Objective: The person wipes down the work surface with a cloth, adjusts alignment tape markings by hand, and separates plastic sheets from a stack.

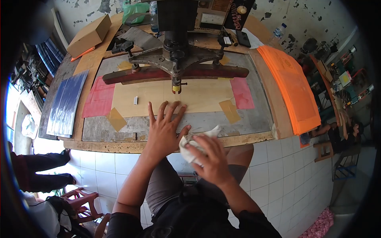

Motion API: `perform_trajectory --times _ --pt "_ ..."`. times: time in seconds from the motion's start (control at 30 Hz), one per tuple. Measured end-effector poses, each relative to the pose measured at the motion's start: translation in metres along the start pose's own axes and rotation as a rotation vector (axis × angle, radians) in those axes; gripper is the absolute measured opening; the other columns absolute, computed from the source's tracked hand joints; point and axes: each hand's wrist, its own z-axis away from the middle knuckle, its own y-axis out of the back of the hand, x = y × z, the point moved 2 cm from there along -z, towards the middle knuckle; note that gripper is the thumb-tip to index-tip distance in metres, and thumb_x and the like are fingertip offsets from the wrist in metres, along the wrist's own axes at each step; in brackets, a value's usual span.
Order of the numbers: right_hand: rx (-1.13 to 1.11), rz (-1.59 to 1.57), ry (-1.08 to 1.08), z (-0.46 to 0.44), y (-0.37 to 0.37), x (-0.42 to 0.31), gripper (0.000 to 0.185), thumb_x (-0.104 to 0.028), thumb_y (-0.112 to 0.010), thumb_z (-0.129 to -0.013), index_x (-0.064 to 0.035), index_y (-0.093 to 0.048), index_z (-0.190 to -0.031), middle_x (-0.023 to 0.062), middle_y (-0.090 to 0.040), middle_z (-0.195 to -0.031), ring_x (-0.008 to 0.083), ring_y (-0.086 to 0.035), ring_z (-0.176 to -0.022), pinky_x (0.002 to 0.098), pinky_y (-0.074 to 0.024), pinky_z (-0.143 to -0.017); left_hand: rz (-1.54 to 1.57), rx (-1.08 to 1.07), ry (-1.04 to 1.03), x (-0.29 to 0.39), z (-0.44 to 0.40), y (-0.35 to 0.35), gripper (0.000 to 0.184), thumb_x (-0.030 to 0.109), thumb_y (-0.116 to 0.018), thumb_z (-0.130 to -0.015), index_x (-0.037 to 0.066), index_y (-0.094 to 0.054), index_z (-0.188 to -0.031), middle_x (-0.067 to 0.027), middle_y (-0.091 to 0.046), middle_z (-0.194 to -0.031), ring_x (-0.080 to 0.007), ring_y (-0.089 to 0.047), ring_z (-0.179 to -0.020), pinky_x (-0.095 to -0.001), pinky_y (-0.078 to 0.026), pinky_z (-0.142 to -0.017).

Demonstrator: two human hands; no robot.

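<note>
Since the cloth (187, 155) looks soft and light, we're best gripping it bunched, as our right hand (211, 157) does, left hand (163, 133) spread on the sheet (206, 99).

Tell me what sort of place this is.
Probably a small workshop: a heavy, press-like metal frame stands over the worktable where the left hand rests on a tan sheet, and a stack of orange sheets lies to the right.
</note>
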Motion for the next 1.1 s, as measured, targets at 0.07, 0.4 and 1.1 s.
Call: perform_trajectory --times 0.07,0.4,1.1 --pt "0.113 -0.011 -0.059 0.014 0.013 0.032 0.053 -0.019 -0.083 -0.083 -0.0119 -0.073 -0.135 0.0158 -0.062 -0.147 0.0411 -0.059 -0.138 0.0585 -0.0452 -0.117 -0.022 0.007 0.018 -0.001 0.0 0.0 0.069 0.048 -0.064 -0.104 0.015 -0.052 -0.163 -0.0117 -0.048 -0.165 -0.0395 -0.037 -0.157 -0.0707 -0.003 -0.134" --pt "0.18 0.18 -0.316 0.033 0.049 0.077 0.058 -0.013 -0.083 -0.088 -0.0109 -0.067 -0.143 0.0196 -0.059 -0.15 0.0432 -0.056 -0.141 0.0551 -0.0447 -0.12 -0.036 -0.026 0.031 0.005 -0.002 0.001 0.094 0.066 -0.066 -0.096 0.011 -0.043 -0.169 -0.0151 -0.044 -0.17 -0.0419 -0.028 -0.164 -0.068 0.0 -0.135" --pt "0.04 0.088 0.116 0.037 0.015 0.042 0.061 -0.011 -0.087 -0.076 -0.0252 -0.075 -0.134 0.006 -0.066 -0.14 0.031 -0.062 -0.137 0.0563 -0.0489 -0.116 -0.071 0.002 0.04 0.001 0.001 -0.005 0.098 0.072 -0.064 -0.096 0.01 -0.043 -0.17 -0.0157 -0.042 -0.173 -0.0414 -0.022 -0.167 -0.0675 -0.001 -0.135"
